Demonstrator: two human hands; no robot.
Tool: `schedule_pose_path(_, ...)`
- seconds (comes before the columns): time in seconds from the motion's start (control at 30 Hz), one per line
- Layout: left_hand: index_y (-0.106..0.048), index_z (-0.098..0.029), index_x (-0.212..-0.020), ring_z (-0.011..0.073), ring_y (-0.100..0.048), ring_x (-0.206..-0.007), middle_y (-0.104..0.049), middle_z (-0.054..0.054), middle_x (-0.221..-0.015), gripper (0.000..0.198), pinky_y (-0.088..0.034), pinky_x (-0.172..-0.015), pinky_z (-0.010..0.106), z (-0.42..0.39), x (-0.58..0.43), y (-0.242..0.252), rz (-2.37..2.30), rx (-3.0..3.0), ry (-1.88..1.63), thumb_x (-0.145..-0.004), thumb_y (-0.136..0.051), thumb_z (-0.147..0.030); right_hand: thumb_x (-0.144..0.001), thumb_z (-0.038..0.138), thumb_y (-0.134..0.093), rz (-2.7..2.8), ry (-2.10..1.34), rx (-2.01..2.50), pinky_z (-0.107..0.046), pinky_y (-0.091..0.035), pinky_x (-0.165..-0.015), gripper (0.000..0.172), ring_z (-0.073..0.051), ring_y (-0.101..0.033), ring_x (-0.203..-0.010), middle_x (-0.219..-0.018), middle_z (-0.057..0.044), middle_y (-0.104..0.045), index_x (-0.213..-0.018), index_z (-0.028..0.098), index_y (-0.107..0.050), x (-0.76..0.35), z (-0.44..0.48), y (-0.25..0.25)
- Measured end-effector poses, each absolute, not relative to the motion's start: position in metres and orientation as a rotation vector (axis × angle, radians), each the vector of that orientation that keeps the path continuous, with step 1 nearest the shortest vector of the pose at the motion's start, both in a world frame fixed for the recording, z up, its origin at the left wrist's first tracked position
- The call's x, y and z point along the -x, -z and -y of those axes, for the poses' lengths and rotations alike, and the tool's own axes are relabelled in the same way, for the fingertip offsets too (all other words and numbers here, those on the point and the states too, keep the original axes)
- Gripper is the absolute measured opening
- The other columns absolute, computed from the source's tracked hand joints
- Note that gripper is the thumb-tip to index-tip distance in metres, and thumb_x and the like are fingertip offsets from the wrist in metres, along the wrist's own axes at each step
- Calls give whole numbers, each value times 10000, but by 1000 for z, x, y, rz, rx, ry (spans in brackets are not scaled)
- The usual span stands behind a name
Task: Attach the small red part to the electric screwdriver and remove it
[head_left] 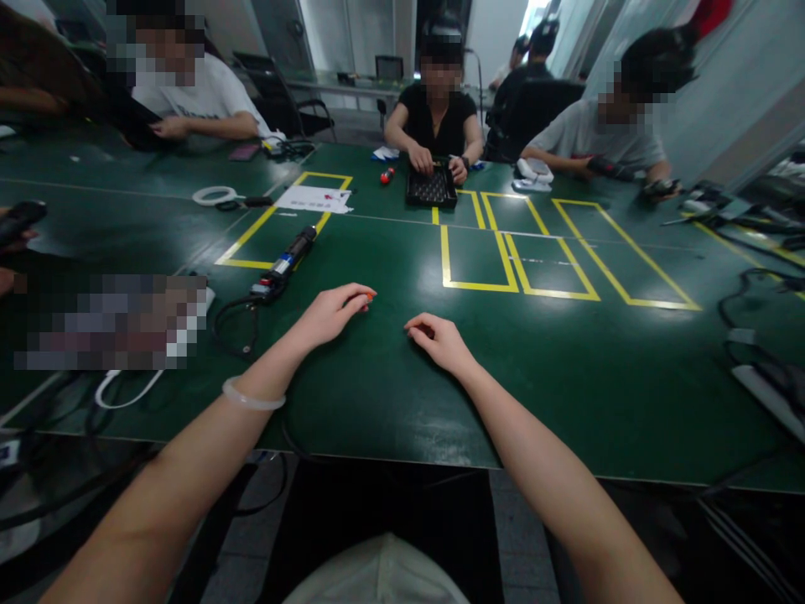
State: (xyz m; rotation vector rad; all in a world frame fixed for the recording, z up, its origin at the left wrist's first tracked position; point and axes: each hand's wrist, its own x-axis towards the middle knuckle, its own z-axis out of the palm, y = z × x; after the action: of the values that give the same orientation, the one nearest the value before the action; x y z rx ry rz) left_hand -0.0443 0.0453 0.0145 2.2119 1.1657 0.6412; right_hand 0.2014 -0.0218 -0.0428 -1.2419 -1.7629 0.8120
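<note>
My left hand (pixel 336 312) rests over the green table (pixel 377 386), with a pale bracelet (pixel 255 396) round the wrist. Its fingers are pinched together, and a small orange-red piece (pixel 371 297) shows at the fingertips, too small to name. A short gap to the right, my right hand (pixel 440 340) lies on the table with its fingers curled in and the thumb against them; nothing shows in it. Beyond my left hand lies a black electric screwdriver (pixel 290 258) with a blue and silver label, its cable curling toward me.
Yellow tape rectangles (pixel 481 287) mark the table. A white paper sheet (pixel 313 199) and a white ring (pixel 215 196) lie at the far left. Across from me, a person (pixel 436 117) has both hands at a black tray (pixel 431 186), near a red screwdriver (pixel 387 176). Cables (pixel 748 306) lie right.
</note>
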Motion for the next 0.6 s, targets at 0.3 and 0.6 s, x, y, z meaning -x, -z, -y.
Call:
schedule_pose_path(0.3, -527, -115, -1355, 149, -592, -727, -620, 21, -790, 498, -465, -703, 278, -27, -4, 0, -733, -1916, -452, -965, -508, -424, -826, 427, -690, 1385, -1295, 975, -281, -503, -684, 316, -142, -630, -706, -785, -11, -687, -1029, 189, -645, -201, 18, 48)
schedule_pose_path(0.6, -518, -115, -1344, 155, -603, -769, -622, 29, -818, 485, -481, -751, 301, -23, 2, 9, -735, -1818, -510, -975, -504, -429, -824, 338, -695, 1506, -1294, 944, -280, -475, -696, 248, -128, -614, -715, -842, -11, -674, -1003, 191, -607, -195, 23, 49)
